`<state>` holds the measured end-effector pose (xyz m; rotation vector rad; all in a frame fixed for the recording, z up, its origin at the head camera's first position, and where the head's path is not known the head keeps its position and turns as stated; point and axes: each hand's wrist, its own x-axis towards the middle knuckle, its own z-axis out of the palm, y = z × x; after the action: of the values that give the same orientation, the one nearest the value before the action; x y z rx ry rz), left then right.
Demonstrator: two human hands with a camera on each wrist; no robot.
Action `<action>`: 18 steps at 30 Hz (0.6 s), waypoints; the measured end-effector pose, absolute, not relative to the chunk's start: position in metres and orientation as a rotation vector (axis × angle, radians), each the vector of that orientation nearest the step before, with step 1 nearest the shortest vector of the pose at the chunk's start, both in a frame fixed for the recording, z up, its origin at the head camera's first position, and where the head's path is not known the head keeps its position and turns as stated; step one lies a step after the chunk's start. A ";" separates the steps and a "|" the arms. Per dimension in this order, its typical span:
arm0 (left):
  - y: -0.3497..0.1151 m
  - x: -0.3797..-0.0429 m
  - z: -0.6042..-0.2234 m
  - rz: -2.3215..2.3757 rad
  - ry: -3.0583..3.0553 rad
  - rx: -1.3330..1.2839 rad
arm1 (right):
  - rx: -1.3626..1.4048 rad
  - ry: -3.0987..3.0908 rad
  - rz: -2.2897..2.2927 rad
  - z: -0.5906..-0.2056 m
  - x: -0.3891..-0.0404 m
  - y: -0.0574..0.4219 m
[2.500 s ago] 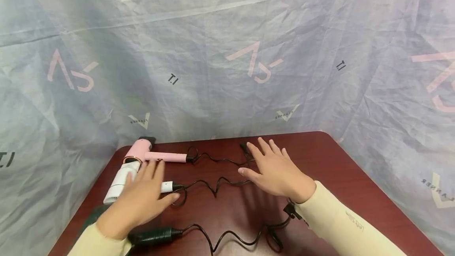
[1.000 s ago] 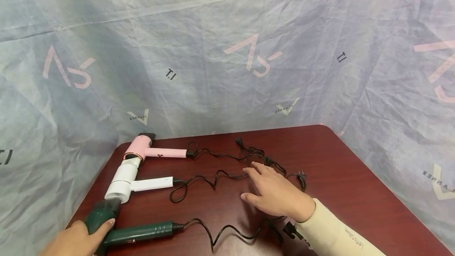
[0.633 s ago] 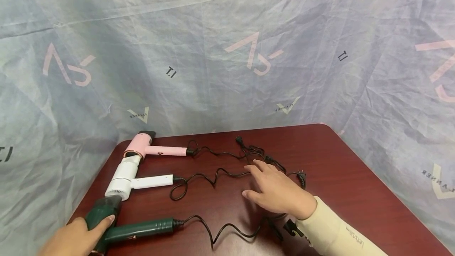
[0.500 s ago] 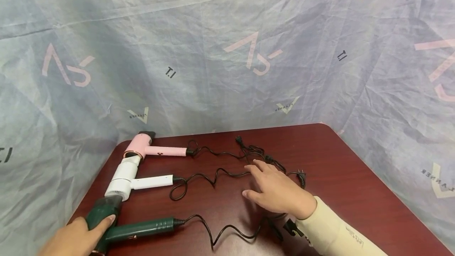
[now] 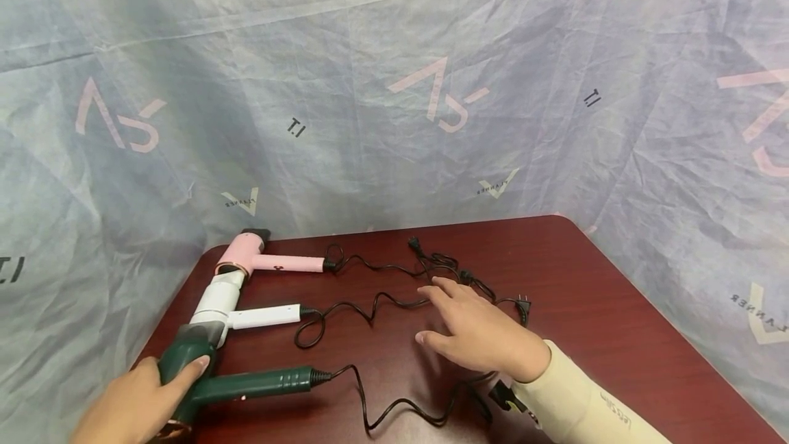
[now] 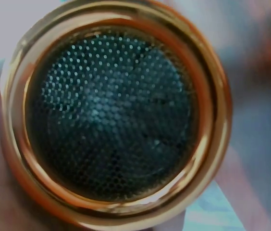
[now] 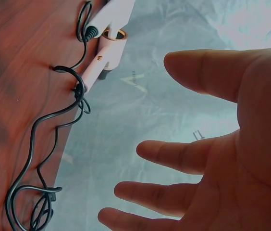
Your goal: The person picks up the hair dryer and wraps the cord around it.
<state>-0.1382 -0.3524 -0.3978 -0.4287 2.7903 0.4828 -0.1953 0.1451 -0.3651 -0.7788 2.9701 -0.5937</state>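
Observation:
My left hand (image 5: 138, 399) grips the body of a dark green hair dryer (image 5: 255, 384), thumb across its top. Its clear nozzle overlaps the white hair dryer (image 5: 265, 316) in the head view, and a shadow shows under its handle. The dryer's gold-ringed mesh intake (image 6: 111, 115) fills the left wrist view. Behind the white one lies a pink hair dryer (image 5: 286, 264), its dark nozzle toward the back. My right hand (image 5: 481, 327) hovers over the table with fingers spread and holds nothing; the right wrist view shows its bare palm.
Black cords (image 5: 401, 303) run rightward from the dryers across the dark red table (image 5: 592, 321). Plugs, one of them a two-pin plug (image 5: 522, 301), and bundled cord lie beyond my right hand. A grey printed cloth (image 5: 370, 122) hangs behind and at both sides.
My left hand came down to the green dryer and took hold of it. In the last half second the dryer rose and shifted slightly right and away. The right hand barely moved.

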 end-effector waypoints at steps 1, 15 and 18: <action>-0.351 -0.138 -0.396 0.486 2.803 -0.422 | -0.784 2.974 -0.596 -0.365 -0.195 0.145; -0.328 -0.151 -0.367 0.494 2.988 -0.308 | -0.773 2.964 -0.667 -0.363 -0.196 0.145; -0.321 -0.154 -0.361 0.519 3.037 -0.285 | -0.775 2.968 -0.676 -0.362 -0.196 0.145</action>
<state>-0.1536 -0.3213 -0.3609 -0.2847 3.0374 0.5191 -0.1964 0.1453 -0.3619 -0.7750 2.9676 -0.6759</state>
